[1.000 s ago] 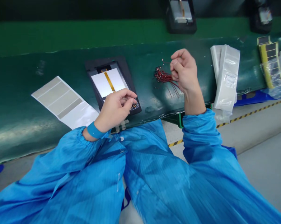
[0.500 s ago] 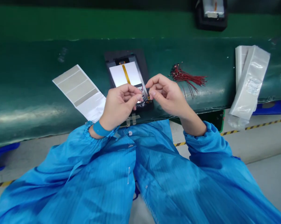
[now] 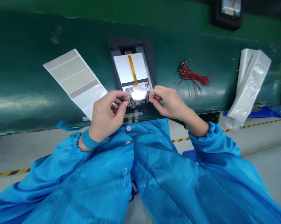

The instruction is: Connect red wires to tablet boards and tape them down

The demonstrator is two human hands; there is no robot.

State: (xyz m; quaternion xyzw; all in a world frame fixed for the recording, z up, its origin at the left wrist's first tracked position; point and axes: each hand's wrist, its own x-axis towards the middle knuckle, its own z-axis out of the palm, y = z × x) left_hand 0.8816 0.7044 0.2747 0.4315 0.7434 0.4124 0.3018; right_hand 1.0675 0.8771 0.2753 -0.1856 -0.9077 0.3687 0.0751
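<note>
An opened tablet lies on a dark pad on the green bench. Inside it sit a white battery, an orange flat cable and a circuit board with a shiny plate. My left hand has its thumb and forefinger at the board's left edge, bent around it. At the opposite edge, my right hand is closed in a pinch, its fingertips against the board. Short red wires show near the board's upper right. The fingers partly cover both edges.
A sheet of grey labels lies to the left, partly under my left hand. Right of the tablet is a bundle of red wires. Clear plastic packs overhang the bench edge at far right. Another device in a black holder stands farther back.
My hands have moved apart, from close together over the board's right part to its two side edges. The board and orange cable now show more fully. The camera view has shifted slightly.
</note>
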